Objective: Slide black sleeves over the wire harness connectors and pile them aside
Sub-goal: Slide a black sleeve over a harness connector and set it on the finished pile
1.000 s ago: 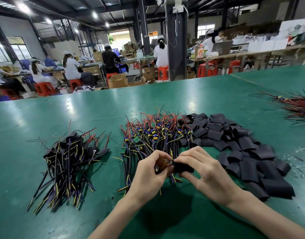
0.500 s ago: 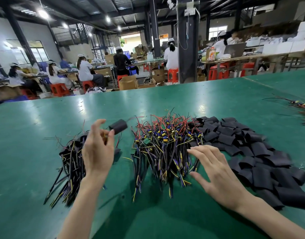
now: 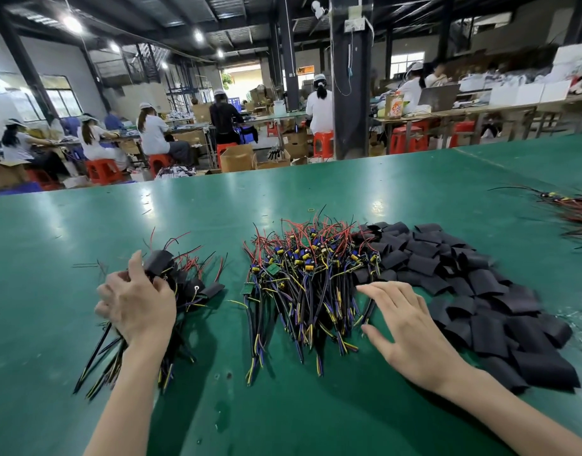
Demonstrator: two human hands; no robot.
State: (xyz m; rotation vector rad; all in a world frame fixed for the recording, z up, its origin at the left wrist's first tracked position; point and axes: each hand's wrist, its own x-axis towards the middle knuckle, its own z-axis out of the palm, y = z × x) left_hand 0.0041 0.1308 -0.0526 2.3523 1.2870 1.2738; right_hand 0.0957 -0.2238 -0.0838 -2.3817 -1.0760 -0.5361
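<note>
Left hand (image 3: 136, 301): lowered onto pile of black-sleeved wire harnesses (image 3: 197, 287); grip cannot be told.
Right hand (image 3: 404, 324): released, fingers spread beside unsleeved multicoloured wire harnesses (image 3: 302, 284).

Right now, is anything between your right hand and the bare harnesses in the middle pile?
Nothing visible does. The right hand is open and flat, fingertips at the right edge of the harness pile. The sleeves lie just to its right, with nothing over them either.
</note>
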